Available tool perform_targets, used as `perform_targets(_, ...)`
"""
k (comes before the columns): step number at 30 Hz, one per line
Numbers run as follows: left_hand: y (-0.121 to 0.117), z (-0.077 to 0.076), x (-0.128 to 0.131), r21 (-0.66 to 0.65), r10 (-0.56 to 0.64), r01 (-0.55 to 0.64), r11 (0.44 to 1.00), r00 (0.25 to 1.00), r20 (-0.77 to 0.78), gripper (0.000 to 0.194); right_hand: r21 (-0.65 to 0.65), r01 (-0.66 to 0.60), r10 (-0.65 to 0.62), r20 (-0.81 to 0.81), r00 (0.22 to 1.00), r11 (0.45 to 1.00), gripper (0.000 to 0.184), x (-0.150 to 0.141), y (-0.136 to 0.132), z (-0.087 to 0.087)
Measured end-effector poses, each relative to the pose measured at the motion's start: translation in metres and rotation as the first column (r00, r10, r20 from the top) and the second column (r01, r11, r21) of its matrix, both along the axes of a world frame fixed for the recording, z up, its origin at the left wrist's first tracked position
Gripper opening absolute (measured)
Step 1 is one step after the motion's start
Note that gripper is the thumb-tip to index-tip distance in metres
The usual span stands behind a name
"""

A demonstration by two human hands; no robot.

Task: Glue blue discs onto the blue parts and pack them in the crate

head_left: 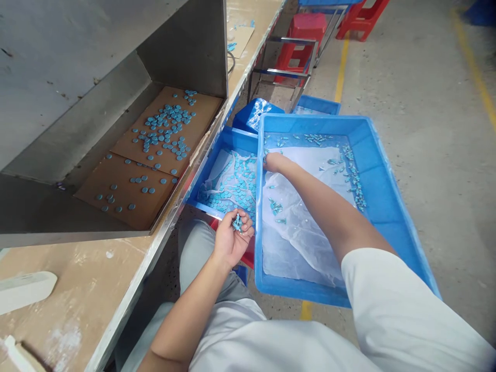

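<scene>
My left hand [234,235] is turned palm up, its fingers curled around several small teal-and-silver pieces [237,223]. It is just left of a large blue plastic bin [399,227], in front of a smaller blue tray. My right hand [273,161] reaches down inside the large bin by its left wall, and the fingers are hidden there. More of the small pieces [276,206] lie on the white sheet [306,253] lining the bin. Others are heaped along the bin's right side and far edge.
The smaller blue tray [209,173] holds many flat blue discs on white sheeting. More discs [166,124] lie on brown board inside a metal hood [189,51] on the workbench [112,274]. Red stools [310,26] and a metal frame stand beyond.
</scene>
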State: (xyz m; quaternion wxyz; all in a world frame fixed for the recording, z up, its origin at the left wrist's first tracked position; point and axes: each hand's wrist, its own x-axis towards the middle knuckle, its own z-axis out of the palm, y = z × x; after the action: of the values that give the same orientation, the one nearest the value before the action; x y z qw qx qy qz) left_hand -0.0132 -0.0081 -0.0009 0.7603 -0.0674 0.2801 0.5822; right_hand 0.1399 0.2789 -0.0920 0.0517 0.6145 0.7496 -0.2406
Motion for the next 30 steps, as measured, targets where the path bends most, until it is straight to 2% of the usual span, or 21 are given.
perform_targets(3,-0.001,0.001,-0.004,0.004,0.016,-0.016,1.000,1.000,-0.001,0.013,-0.035,0.023,-0.026,-0.089,0.996,0.999,0.016,0.004,-0.002,0.001)
perform_targets(5,-0.002,0.002,-0.006,0.005,0.023,-0.023,1.000,1.000,-0.008,0.013,-0.096,0.044,-0.060,-0.177,0.982,0.994,0.022,0.011,-0.004,0.006)
perform_targets(9,-0.001,0.004,-0.009,-0.010,0.028,-0.028,1.000,1.000,-0.002,0.014,-0.229,0.052,-0.143,-0.406,0.903,0.972,0.034,0.037,-0.012,0.019)
perform_targets(11,-0.001,0.004,-0.009,-0.019,0.030,-0.030,0.999,1.000,0.005,0.014,-0.322,0.033,-0.224,-0.579,0.784,0.946,0.035,0.052,-0.016,0.026)
perform_targets(14,0.001,0.003,-0.008,-0.019,0.016,-0.016,1.000,1.000,0.011,0.013,-0.445,-0.007,-0.379,-0.770,0.513,0.895,0.038,0.073,-0.021,0.029)
perform_targets(15,0.001,0.003,-0.007,-0.017,0.008,-0.007,1.000,1.000,0.014,0.013,-0.451,0.003,-0.404,-0.795,0.452,0.892,0.040,0.078,-0.023,0.028)
perform_targets(21,0.005,0.003,-0.002,0.007,-0.021,0.021,1.000,1.000,0.018,0.014,-0.397,0.088,-0.405,-0.868,0.288,0.914,0.036,0.082,-0.033,0.017)
perform_targets(27,0.004,0.002,-0.002,-0.005,-0.015,0.015,1.000,1.000,0.011,0.012,-0.551,0.007,-0.551,-0.834,0.036,0.834,0.030,0.068,-0.032,0.010)
perform_targets(28,0.004,0.001,-0.002,-0.007,-0.013,0.014,1.000,1.000,0.009,0.012,-0.566,0.010,-0.566,-0.824,0.036,0.825,0.032,0.064,-0.032,0.009)
perform_targets(30,0.004,0.001,-0.003,-0.005,-0.011,0.011,1.000,1.000,0.001,0.012,-0.548,0.076,-0.553,-0.823,0.130,0.833,0.037,0.056,-0.033,0.009)
